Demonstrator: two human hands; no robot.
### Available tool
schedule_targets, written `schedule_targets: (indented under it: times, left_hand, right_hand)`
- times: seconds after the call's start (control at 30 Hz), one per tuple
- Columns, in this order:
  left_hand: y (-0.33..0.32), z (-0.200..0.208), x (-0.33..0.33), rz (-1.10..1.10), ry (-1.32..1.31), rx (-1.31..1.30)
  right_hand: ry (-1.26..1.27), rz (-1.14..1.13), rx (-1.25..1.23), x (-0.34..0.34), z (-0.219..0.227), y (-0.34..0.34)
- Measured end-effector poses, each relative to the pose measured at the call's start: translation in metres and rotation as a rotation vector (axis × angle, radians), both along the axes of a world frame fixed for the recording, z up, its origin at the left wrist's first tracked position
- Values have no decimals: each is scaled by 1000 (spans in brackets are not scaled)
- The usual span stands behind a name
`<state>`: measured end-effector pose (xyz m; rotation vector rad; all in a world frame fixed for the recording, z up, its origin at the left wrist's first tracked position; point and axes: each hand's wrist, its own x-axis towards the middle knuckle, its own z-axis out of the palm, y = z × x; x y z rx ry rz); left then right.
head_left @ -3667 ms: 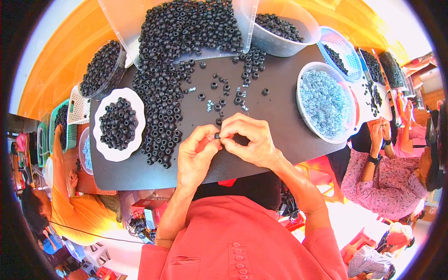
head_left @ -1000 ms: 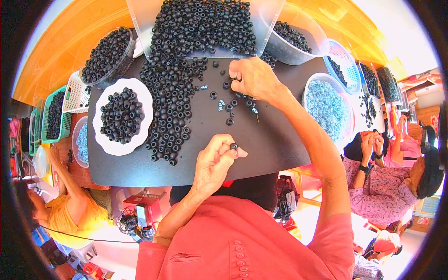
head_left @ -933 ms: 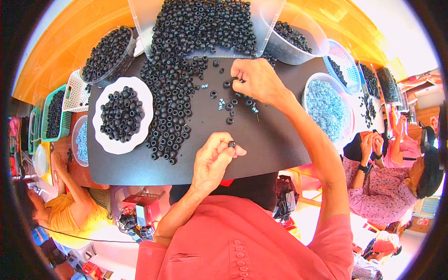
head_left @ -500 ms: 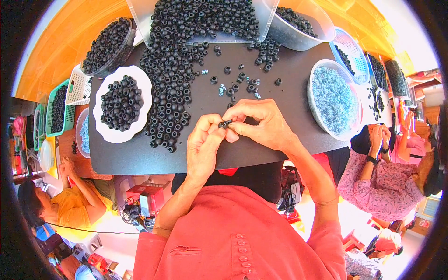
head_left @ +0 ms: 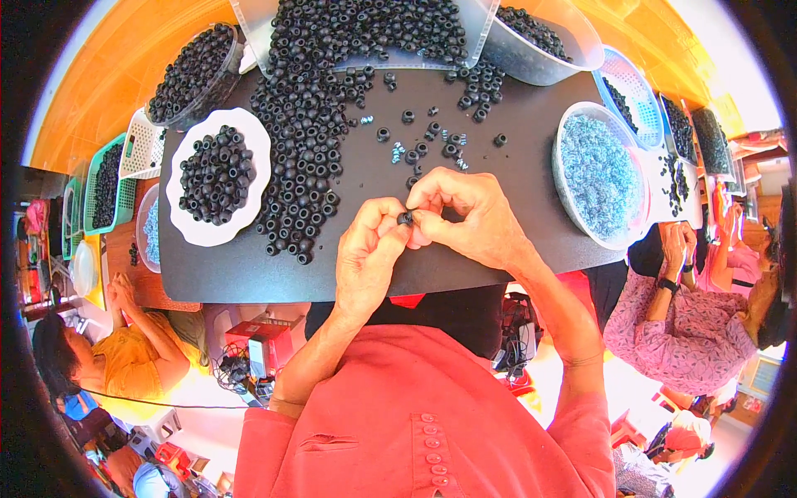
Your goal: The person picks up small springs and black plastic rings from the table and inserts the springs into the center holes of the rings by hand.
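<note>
Both forearms are rising from below; the left hand [head_left: 371, 253] and right hand [head_left: 469, 217] are meeting, fingers [head_left: 397, 228] pinching together.

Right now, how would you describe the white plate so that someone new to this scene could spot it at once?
Start at the black board on the person's lap. At its left end lies the white plate, left of the loose spill of black rings. It alone is flat with a scalloped rim, holding a small heap of black rings; its neighbours are deep bowls and baskets.

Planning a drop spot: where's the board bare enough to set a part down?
Bare black board along the near edge, below the white plate and left of the left hand; also between the right hand and the clear bowl. Crowded: ring pile and loose rings beyond the hands.
</note>
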<state>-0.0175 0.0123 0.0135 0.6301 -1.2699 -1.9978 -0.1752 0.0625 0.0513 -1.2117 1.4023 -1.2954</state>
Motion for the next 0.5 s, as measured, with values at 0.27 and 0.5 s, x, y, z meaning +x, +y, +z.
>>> schedule_targets:
  times: [0.27,0.5]
  left_hand:
    - [1,2,0,-2,-50,-91]
    - [-2,-5,0,-26,28,-9]
  right_hand:
    - [199,-21,-63,5,8,3]
    - [76,-35,-65,6,-3,4]
